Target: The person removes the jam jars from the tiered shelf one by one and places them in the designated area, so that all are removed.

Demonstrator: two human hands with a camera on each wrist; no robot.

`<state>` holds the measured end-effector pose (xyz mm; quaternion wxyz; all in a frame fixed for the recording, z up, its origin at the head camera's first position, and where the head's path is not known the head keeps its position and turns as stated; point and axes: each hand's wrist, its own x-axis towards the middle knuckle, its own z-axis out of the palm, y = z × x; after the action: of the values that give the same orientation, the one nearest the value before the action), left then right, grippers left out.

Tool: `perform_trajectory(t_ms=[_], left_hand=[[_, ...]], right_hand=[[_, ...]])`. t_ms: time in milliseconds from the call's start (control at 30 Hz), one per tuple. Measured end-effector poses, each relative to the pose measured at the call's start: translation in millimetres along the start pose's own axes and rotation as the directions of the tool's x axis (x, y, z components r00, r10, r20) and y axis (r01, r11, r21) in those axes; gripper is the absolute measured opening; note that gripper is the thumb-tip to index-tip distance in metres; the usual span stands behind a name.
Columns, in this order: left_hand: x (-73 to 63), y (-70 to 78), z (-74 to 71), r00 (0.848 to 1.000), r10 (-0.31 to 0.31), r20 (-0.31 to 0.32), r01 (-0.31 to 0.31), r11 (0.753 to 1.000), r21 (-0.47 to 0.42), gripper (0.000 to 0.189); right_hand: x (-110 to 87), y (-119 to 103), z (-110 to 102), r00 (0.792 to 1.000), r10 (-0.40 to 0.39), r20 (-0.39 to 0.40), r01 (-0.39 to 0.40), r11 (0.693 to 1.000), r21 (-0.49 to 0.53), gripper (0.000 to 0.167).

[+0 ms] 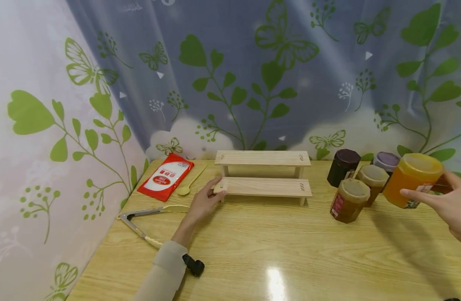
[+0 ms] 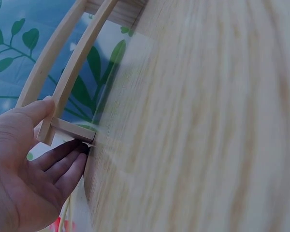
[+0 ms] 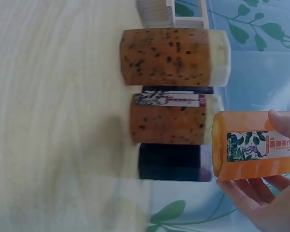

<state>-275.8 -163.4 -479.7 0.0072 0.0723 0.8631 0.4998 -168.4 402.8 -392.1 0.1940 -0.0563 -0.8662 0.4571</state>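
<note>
My left hand (image 1: 205, 201) grips the left end of the lower board of a two-step wooden rack (image 1: 266, 187). In the left wrist view, the thumb lies on the board (image 2: 67, 82) while the other fingers reach below it by the leg. Off to the right, my right hand (image 1: 450, 202) holds an orange jam jar (image 1: 409, 182) with a yellow lid, raised off the table. The right wrist view shows the jar's printed label (image 3: 249, 146) between thumb and fingers. Beside it stand two brown jars, the nearer one (image 1: 349, 200) and another (image 1: 372, 179), plus two dark jars, one (image 1: 342, 167) at the back left.
A red and white packet (image 1: 165, 177), a yellow spoon (image 1: 190, 184) and open tongs (image 1: 134, 225) lie on the wooden table (image 1: 245, 251), left of the rack. A patterned curtain (image 1: 230, 121) hangs behind the table and along its left side.
</note>
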Motion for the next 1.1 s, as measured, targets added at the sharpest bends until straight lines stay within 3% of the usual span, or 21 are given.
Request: perform_trajectory(t_ms=[200, 400, 533, 600, 700, 767, 1100], left_hand=[[1.9, -2.4, 1.6, 1.0, 0.005, 0.005, -0.005, 1.0, -0.006, 0.061], [2.6, -3.6, 2.0, 1.0, 0.006, 0.014, -0.006, 1.0, -0.007, 0.061], [3.6, -4.0, 1.4, 1.0, 0.018, 0.023, -0.018, 1.0, -0.001, 0.062], [4.7, -4.7, 1.2, 0.999, 0.025, 0.024, -0.025, 1.0, 0.001, 0.062], [5.4, -5.3, 0.8, 0.999, 0.029, 0.029, -0.029, 1.0, 0.001, 0.061], [4.8, -5.0, 0.3, 0.999, 0.031, 0.031, -0.031, 1.0, -0.002, 0.061], [2.5, -3.8, -0.6, 0.999, 0.029, 0.03, -0.029, 1.0, -0.009, 0.06]], right_hand=[[-4.6, 23, 0, 0.998, 0.029, 0.048, -0.029, 1.0, -0.012, 0.06], [-8.5, 43, 4, 0.984, 0.151, 0.098, -0.144, 0.987, -0.078, 0.041], [-10.0, 51, 7, 0.97, 0.21, 0.119, -0.19, 0.968, -0.161, 0.071], [-10.4, 54, 9, 0.973, 0.199, 0.121, -0.176, 0.969, -0.173, 0.071], [-11.4, 59, 12, 0.98, 0.164, 0.113, -0.146, 0.978, -0.151, 0.048], [-12.5, 61, 14, 0.982, 0.153, 0.114, -0.139, 0.983, -0.121, 0.043], [-13.0, 68, 21, 0.981, 0.161, 0.111, -0.147, 0.982, -0.122, 0.066]])
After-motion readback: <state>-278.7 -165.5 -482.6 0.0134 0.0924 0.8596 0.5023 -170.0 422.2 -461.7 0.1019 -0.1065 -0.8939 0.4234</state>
